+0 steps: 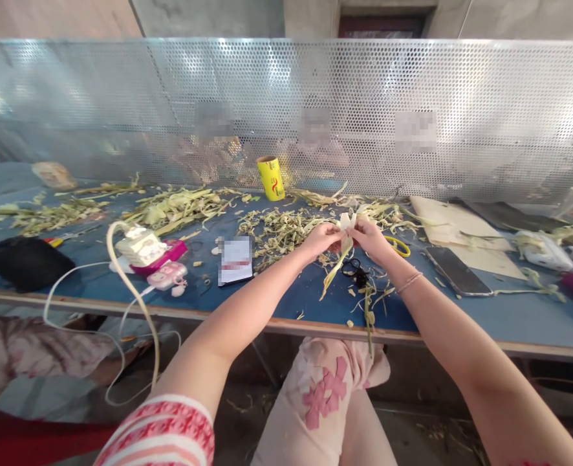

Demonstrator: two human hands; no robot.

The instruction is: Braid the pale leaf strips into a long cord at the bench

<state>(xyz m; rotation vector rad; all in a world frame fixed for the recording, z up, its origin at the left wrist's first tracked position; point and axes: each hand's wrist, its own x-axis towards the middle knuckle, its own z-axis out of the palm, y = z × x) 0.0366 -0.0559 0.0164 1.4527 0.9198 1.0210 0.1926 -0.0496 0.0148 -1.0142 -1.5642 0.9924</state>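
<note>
Both my hands meet over the table at the middle right, with fingers closed on one pale, leafy plant strip (335,272). My left hand (323,239) pinches it from the left. From the right, my right hand (371,239) grips its upper part. Whitish blades stick up between the fingers, while a long yellow-green tail hangs down toward me. The fingertips partly hide the piece, and its exact kind cannot be told. Just behind and left of my hands lies a heap of small pale plant scraps (286,226). A black cord (357,272) lies under my hands.
A yellow tube (271,178) stands before the perforated metal screen (286,97). Leafy strips (174,207) are piled at left. A charger with cables (143,246), a black pouch (24,262), a small card (237,259), a phone (458,272) and cardboard (446,220) lie around.
</note>
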